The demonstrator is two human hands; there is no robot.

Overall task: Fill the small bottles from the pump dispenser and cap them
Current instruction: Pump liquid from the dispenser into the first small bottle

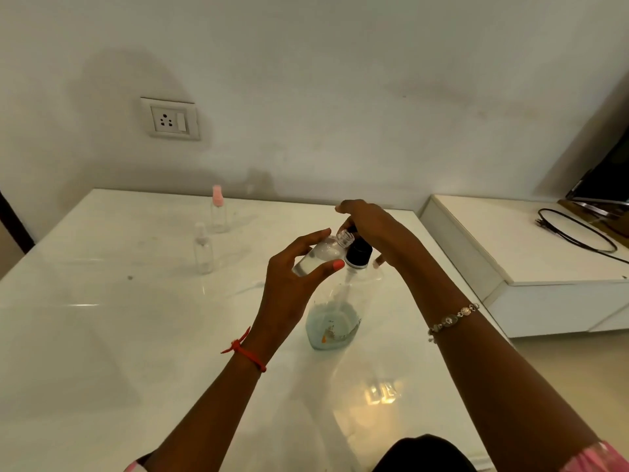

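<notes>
L fingers [308, 238] grip small bottle [318, 257], R fingers [350, 206] prob. press dispenser [335, 321]; pink-cap bottle [219, 212], clear-cap bottle [203, 250] behind.

The middle of the glossy white table [102, 335] is blocked by a tall clear plastic pump dispenser [335, 321]. The space at its top is taken up by the left hand [292, 287], gripping a tilted small clear bottle [316, 257], and by the right hand [371, 226], curled over the pump. A pink-capped clear bottle [219, 212] and a clear-capped bottle [203, 250] are stood at the far left. Open surface is left between these and the dispenser, and along the near edge. The far side is closed by a white wall [306, 97].
</notes>
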